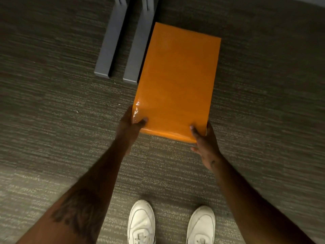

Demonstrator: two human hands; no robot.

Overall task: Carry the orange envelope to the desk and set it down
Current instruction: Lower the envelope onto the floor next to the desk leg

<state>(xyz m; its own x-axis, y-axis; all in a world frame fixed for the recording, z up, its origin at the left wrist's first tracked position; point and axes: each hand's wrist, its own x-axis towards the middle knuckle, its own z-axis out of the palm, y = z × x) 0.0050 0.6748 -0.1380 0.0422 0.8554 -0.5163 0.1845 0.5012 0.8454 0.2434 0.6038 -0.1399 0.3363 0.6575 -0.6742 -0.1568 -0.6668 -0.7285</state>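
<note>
A large glossy orange envelope [176, 81] is held out flat in front of me, above the carpet, its long side pointing away. My left hand [131, 127] grips its near left corner, thumb on top. My right hand [204, 143] grips the near right corner, thumb on top and fingers underneath. No desk top shows in the head view.
Two grey metal furniture feet [112, 44] lie on the grey carpet [52, 103] just ahead and left, the right one partly hidden by the envelope. My two white shoes [140, 224] stand at the bottom of the view. A pale strip [309, 0] crosses the top right corner.
</note>
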